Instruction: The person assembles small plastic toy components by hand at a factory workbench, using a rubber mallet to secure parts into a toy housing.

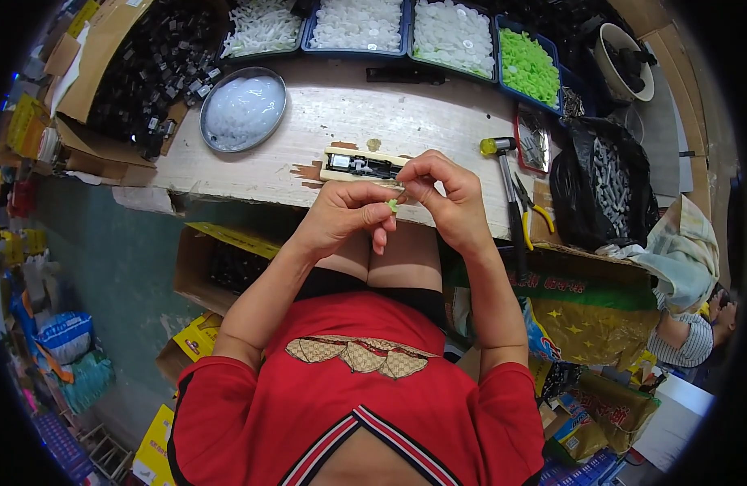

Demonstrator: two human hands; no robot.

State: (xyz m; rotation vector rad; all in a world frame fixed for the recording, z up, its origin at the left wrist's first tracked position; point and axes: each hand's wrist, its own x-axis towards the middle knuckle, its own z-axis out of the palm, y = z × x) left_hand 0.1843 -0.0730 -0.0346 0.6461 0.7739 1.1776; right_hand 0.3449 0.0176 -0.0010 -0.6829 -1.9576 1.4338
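My left hand [345, 217] is closed in a pinch on a small light-green plastic piece [392, 205] in front of the bench edge. My right hand [448, 198] is beside it, thumb and forefinger pinched close to the green piece. Something thin and small shows at those fingertips, but its kind is too small to tell. Just beyond both hands, a cream-coloured holder [335, 164] lies on the bench with a black part [365, 166] set in it. The fingers of my right hand hide the holder's right end.
Bins of white pieces [357, 26] and green pieces [529, 66] line the back. A round dish [283, 105] of whitish jelly stands left, near black parts [159, 69]. Right are a hammer [503, 154], pliers [537, 212] and a black bag [569, 178]. Another person's arm [675, 334] shows far right.
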